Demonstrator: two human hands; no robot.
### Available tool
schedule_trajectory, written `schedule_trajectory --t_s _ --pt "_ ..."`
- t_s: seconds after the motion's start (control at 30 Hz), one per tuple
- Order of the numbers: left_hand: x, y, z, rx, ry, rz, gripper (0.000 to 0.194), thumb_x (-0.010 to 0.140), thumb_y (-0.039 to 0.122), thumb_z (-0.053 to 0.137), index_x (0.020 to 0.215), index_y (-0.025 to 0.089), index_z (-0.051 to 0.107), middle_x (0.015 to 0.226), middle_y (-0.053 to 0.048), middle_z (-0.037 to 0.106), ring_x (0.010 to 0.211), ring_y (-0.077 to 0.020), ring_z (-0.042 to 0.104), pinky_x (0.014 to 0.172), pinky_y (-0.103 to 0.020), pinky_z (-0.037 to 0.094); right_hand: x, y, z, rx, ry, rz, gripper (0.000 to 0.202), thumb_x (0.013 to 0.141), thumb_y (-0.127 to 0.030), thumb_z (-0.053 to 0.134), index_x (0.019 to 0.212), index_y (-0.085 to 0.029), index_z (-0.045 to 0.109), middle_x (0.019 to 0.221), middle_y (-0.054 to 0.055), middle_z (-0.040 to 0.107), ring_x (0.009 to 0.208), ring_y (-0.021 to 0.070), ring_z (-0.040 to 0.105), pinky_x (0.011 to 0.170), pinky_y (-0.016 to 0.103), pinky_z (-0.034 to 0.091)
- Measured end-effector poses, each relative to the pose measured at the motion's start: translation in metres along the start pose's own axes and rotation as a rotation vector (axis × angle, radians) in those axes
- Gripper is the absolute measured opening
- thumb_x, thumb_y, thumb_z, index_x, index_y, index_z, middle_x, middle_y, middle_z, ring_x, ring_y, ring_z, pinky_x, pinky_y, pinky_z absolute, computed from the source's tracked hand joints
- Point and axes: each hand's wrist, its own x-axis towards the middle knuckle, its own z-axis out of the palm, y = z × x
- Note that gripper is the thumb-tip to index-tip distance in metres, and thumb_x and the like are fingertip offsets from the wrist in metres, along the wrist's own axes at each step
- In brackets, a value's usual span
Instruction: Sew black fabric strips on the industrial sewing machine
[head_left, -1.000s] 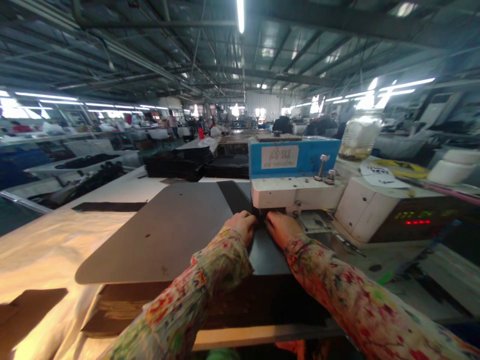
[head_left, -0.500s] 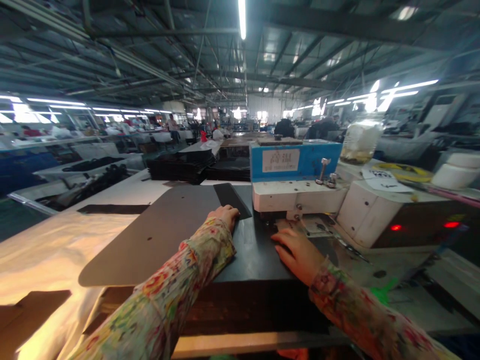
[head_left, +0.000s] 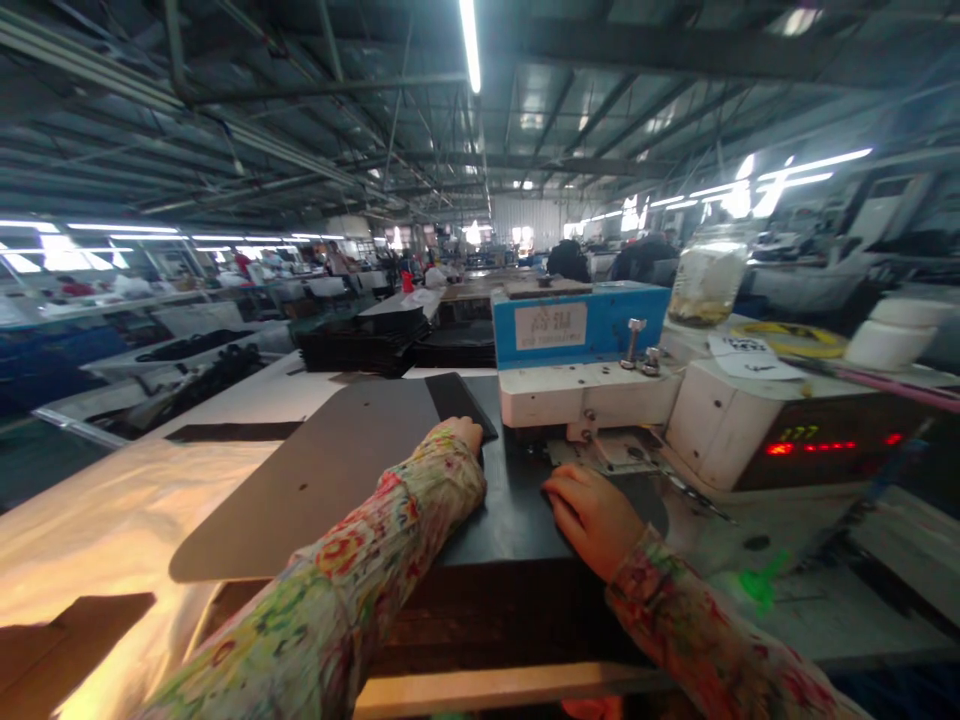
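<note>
A large dark sheet [head_left: 330,470] lies flat on the table in front of a blue and white sewing machine [head_left: 585,370]. A black strip [head_left: 457,400] rests on the sheet by the machine. My left hand [head_left: 461,438] presses down on the strip and sheet, fingers flat. On the black surface just below the machine head lies my right hand [head_left: 589,510], palm down with fingers together. Both arms wear floral sleeves. Neither hand grips anything.
A control box with red digits [head_left: 795,440] stands at the right, with a glass jar [head_left: 705,275] and a white tub [head_left: 892,340] behind it. Stacks of black pieces [head_left: 375,335] sit at the table's far end. Brown card pieces [head_left: 67,640] lie at the near left.
Both hands drew back from under the machine head. My left hand slid left onto the black strip, and my right hand pulled toward me and now lies flat.
</note>
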Motion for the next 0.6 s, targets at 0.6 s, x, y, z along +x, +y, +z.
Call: schedule_trajectory --t_s 0.6 --pt "-0.159 0.054 0.067 -0.072 0.642 0.270 0.035 0.070 0.005 0.043 0.105 0.008 0.050 0.097 -0.010 0.057 0.082 -0.0203 0.051 0.073 -0.032 0.046 -0.039 -0.087 0.042 0.974 -0.195 0.646 0.052 0.076 -0.056 0.033 0.064 -0.011 0.056 0.052 0.001 0.052 0.038 0.0073 0.043 0.034 0.018 0.031"
